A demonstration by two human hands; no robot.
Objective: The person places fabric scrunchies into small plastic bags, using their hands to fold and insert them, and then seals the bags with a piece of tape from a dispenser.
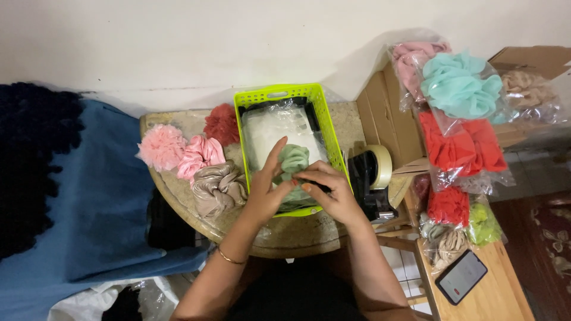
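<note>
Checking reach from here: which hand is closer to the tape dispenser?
Right. The right hand is at the basket's near right corner, just left of the tape dispenser. The left hand is farther left, over the basket, on the green scrunchie.

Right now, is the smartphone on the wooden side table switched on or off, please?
On. The smartphone lies face up on the wooden side table, its screen lit grey with a small red shape showing.

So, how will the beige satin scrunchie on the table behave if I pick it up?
The beige satin scrunchie probably flops, since its folds lie gathered and loose. Its shiny fabric suggests it may slip between fingers. It looks light and unlikely to roll off the table.
</note>
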